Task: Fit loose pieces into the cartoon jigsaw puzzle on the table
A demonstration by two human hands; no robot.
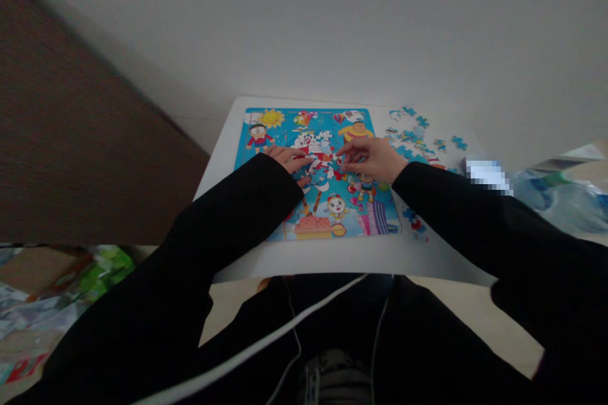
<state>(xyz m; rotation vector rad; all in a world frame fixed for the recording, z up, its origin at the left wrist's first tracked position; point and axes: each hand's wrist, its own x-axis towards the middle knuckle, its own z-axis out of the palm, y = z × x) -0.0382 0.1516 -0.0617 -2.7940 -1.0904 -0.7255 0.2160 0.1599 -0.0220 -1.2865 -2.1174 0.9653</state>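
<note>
The left hand (286, 158) lay palm-down, fingers outstretched, on the blue cartoon jigsaw (316, 228); the right hand (373, 159) arched above, its hold unclear to me.

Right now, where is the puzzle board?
In the head view, the puzzle board lies on the white table near the picture's middle, beneath the left hand and the right hand, with loose pieces to its right.

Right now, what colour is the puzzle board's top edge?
The puzzle board's top edge is blue; the head view shows it best.
</note>
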